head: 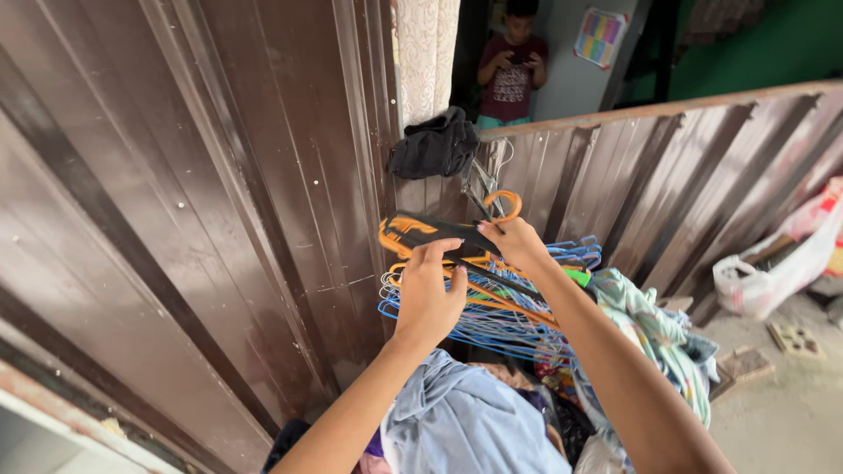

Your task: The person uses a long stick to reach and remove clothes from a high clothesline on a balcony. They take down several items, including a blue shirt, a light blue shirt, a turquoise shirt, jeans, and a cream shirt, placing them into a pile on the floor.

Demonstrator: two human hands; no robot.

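My left hand (428,294) and my right hand (515,242) both hold an orange plastic hanger (406,237) with a black garment (439,232) being fitted on it. The right hand pinches near the orange hook (505,201); the left hand grips the garment's lower edge. Just behind and below hangs a thick bunch of blue and orange wire hangers (518,307) against the brown corrugated metal wall (219,202).
A dark cloth (435,145) is draped over the low metal partition (667,167). A pile of clothes (474,421) lies below my arms, light green fabric (654,329) to the right. White plastic bags (773,276) sit on the concrete floor. A person (512,66) stands in the doorway beyond.
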